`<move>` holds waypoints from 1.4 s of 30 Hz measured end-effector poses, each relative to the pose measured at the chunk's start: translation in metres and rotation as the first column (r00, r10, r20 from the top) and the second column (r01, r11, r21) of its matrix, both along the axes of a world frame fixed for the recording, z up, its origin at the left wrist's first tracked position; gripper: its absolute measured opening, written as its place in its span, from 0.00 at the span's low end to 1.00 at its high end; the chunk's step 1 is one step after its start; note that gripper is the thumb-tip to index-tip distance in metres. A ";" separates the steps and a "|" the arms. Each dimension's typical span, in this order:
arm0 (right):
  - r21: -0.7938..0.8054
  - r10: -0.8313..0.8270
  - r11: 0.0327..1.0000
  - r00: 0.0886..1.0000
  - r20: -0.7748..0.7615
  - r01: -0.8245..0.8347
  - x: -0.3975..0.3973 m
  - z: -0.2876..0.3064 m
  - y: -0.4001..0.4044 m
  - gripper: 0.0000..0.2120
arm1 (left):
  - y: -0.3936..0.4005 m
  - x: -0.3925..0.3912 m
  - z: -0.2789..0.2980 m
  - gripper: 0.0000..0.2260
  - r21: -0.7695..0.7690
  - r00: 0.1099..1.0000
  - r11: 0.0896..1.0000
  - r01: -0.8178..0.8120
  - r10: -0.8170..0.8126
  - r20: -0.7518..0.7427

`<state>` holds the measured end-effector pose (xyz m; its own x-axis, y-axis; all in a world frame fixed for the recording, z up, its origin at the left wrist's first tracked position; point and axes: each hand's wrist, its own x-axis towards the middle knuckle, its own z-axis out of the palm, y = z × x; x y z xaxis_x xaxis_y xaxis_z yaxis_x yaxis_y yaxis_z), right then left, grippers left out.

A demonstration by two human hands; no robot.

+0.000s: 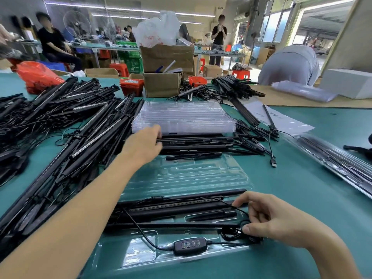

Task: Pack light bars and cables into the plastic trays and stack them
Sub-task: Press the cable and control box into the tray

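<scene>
- Left hand at 11 o'clock, fingers curled round loose light bars beyond the near plastic tray;
- Right hand at 4 o'clock, pinching coiled cable in that tray;
- Empty tray stack at 12 o'clock on green table.

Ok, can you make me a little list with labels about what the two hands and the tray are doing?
left hand: reaching out, fingers on black bars beyond the tray
right hand: pinching a cable at the tray's right end
tray: clear, open, holding light bars and a controller
spare trays: stacked behind
table: green
</scene>
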<state>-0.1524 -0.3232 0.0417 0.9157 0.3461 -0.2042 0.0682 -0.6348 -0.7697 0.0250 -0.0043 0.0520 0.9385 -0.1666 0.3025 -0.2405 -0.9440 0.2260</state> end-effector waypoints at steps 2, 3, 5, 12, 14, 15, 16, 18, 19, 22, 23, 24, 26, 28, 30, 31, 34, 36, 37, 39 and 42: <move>-0.002 -0.001 1.000 1.000 -0.007 0.001 0.001 0.001 0.000 0.18 | -0.016 -0.004 -0.003 0.06 -0.046 0.975 0.986 0.160 -0.165 -0.150; -0.002 -0.001 1.000 1.000 -0.013 0.001 0.001 0.001 0.000 0.18 | -0.025 -0.006 -0.005 0.08 -0.024 0.961 0.979 0.201 -0.202 -0.189; 0.004 0.000 1.000 1.000 -0.024 0.001 0.001 0.002 0.000 0.18 | -0.039 -0.005 -0.011 0.09 0.037 0.959 0.976 0.213 -0.202 -0.199; 0.006 0.000 1.000 0.999 -0.040 0.000 0.002 0.002 0.000 0.18 | -0.056 0.003 -0.011 0.10 0.219 0.976 0.976 0.008 -0.055 0.210; 0.006 -0.005 1.000 0.999 -0.044 0.005 0.002 0.002 0.000 0.18 | -0.059 0.003 -0.011 0.13 0.121 0.976 0.993 0.000 -0.026 0.216; 0.005 -0.005 1.000 0.999 -0.048 0.005 0.002 0.002 0.000 0.18 | -0.062 0.002 -0.010 0.10 0.040 0.985 0.998 0.048 -0.054 0.162; 0.003 -0.004 1.000 0.999 -0.052 0.004 0.003 0.002 0.000 0.18 | -0.065 0.001 -0.009 0.07 -0.036 0.992 0.994 0.105 -0.102 0.081; 0.003 -0.006 1.000 0.998 -0.062 0.006 0.003 0.002 0.000 0.18 | -0.072 -0.001 -0.009 0.02 -0.090 0.972 0.974 0.208 -0.216 -0.093; 0.004 -0.006 1.000 0.998 -0.067 0.006 0.004 0.002 0.000 0.19 | -0.075 -0.003 -0.010 0.04 -0.080 0.956 0.969 0.234 -0.244 -0.162; 0.009 -0.013 1.000 0.997 -0.075 0.014 0.005 0.001 -0.001 0.19 | -0.083 -0.003 -0.020 0.13 -0.008 0.954 0.979 0.202 -0.198 -0.226; 0.011 -0.019 1.000 0.997 -0.078 0.020 0.005 0.001 -0.001 0.20 | -0.085 -0.003 -0.023 0.14 -0.001 0.957 0.982 0.188 -0.184 -0.223; 0.016 -0.025 1.000 0.996 -0.084 0.027 0.004 0.001 -0.001 0.20 | -0.086 -0.003 -0.025 0.14 -0.001 0.960 0.984 0.178 -0.174 -0.221; 0.029 -0.030 0.999 0.995 -0.092 0.033 0.003 0.002 -0.001 0.21 | -0.089 -0.003 -0.029 0.15 -0.016 0.960 0.985 0.172 -0.171 -0.220; 0.063 -0.037 0.997 0.997 -0.066 0.041 0.003 0.004 0.001 0.20 | -0.090 -0.003 -0.031 0.14 -0.065 0.962 0.985 0.158 -0.168 -0.214; 0.121 -0.103 0.988 0.994 0.031 0.099 0.008 0.002 0.005 0.16 | -0.090 -0.004 -0.032 0.13 -0.123 0.966 0.984 0.130 -0.154 -0.208; 0.140 -0.171 0.978 0.980 0.106 0.155 0.012 -0.001 0.009 0.12 | -0.091 -0.005 -0.034 0.13 -0.149 0.967 0.982 0.120 -0.149 -0.207; 0.161 -0.365 0.930 0.882 0.298 0.330 0.027 -0.008 0.020 0.06 | -0.093 -0.009 -0.039 0.11 -0.192 0.970 0.974 0.117 -0.154 -0.190; 0.134 -0.390 0.921 0.868 0.307 0.366 0.036 -0.010 0.024 0.05 | -0.095 -0.010 -0.040 0.09 -0.243 0.969 0.962 0.127 -0.173 -0.179; 0.100 -0.377 0.926 0.877 0.298 0.364 0.039 -0.009 0.026 0.06 | -0.096 -0.011 -0.039 0.09 -0.267 0.968 0.954 0.135 -0.185 -0.169; 0.050 -0.363 0.930 0.886 0.288 0.365 0.045 -0.008 0.028 0.06 | -0.097 -0.011 -0.038 0.08 -0.302 0.969 0.941 0.154 -0.203 -0.140; 0.016 -0.367 0.924 0.875 0.315 0.382 0.058 0.000 0.037 0.04 | -0.095 -0.010 -0.036 0.08 -0.368 0.967 0.911 0.187 -0.236 -0.095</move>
<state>-0.0944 -0.2865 0.0415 0.9943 -0.0381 0.0999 0.0457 -0.6934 -0.7191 0.0155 -0.0996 0.0155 0.9289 -0.2712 0.2523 -0.3695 -0.7269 0.5789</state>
